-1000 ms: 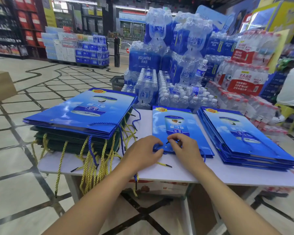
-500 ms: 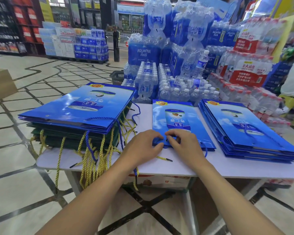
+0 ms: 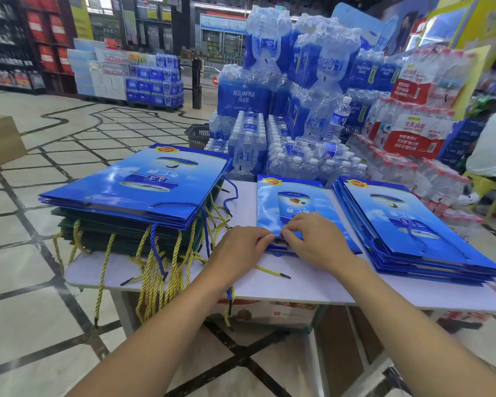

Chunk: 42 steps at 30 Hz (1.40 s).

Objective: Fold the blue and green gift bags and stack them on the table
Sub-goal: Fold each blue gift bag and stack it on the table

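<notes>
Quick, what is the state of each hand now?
Left hand: curled, pinching near edge of middle blue gift bag.
Right hand: curled, pinching the same edge.

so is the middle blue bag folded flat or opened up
Folded flat: the middle blue bag lies thin on the table, printed face up; left hand and right hand grip its near edge.

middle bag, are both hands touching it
Touching. The head view shows the left hand and the right hand with fingers curled onto the near edge of the middle bag, with no gap visible.
</notes>
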{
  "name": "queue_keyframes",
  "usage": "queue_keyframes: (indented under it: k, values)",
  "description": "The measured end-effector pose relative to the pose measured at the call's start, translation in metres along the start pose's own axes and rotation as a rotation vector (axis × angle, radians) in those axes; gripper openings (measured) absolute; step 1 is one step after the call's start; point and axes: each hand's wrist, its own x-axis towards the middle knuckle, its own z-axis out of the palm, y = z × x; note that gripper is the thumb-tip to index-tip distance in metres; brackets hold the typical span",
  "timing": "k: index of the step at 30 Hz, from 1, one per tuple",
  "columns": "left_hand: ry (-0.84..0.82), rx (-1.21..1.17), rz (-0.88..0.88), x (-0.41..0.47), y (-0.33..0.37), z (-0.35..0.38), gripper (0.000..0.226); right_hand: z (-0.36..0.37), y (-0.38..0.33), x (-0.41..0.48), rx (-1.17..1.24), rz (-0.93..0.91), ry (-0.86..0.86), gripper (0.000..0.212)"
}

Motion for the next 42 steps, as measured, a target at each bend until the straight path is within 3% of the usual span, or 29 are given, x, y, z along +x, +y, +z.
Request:
queue_keyframes:
  k: [3, 5, 9, 11, 14, 18, 23, 30, 35, 42]
  values:
    - [0.032, 0.023, 0.02, -0.002, 0.001, -0.001, 0.032, -0.007, 0.001, 0.001, -0.072, -0.082, -0.091, 0.057]
    - [0.068, 0.019, 0.035, -0.003, 0.002, -0.002, 0.03, -0.011, 0.001, 0.0, -0.061, -0.112, -0.081, 0.056]
    - [0.173, -0.036, 0.077, -0.004, 0.005, -0.005, 0.026, -0.025, -0.006, -0.016, 0.15, -0.093, 0.291, 0.03]
    - [0.23, -0.04, 0.097, -0.004, 0.006, -0.005, 0.025, -0.028, -0.017, -0.026, 0.224, 0.026, 0.315, 0.027]
    - [0.284, -0.042, 0.11, -0.005, 0.005, -0.005, 0.025, -0.025, -0.037, -0.034, 0.367, 0.228, 0.098, 0.033]
    - [0.298, -0.031, 0.119, -0.005, 0.004, -0.005, 0.025, -0.016, -0.054, -0.03, 0.884, 0.53, 0.043, 0.036]
    - [0.295, -0.024, 0.12, -0.006, 0.003, -0.006, 0.024, -0.008, -0.065, -0.018, 1.315, 0.775, -0.043, 0.01]
    - [0.3, -0.012, 0.117, -0.005, 0.002, -0.004, 0.025, -0.009, -0.059, -0.015, 1.369, 0.83, -0.131, 0.019]
    - [0.256, 0.019, 0.138, -0.007, 0.001, -0.003, 0.028, -0.014, -0.053, -0.019, 1.368, 0.842, -0.183, 0.005]
    - [0.251, 0.02, 0.161, -0.008, 0.003, -0.005, 0.032, -0.017, -0.052, -0.022, 1.313, 0.811, -0.164, 0.009]
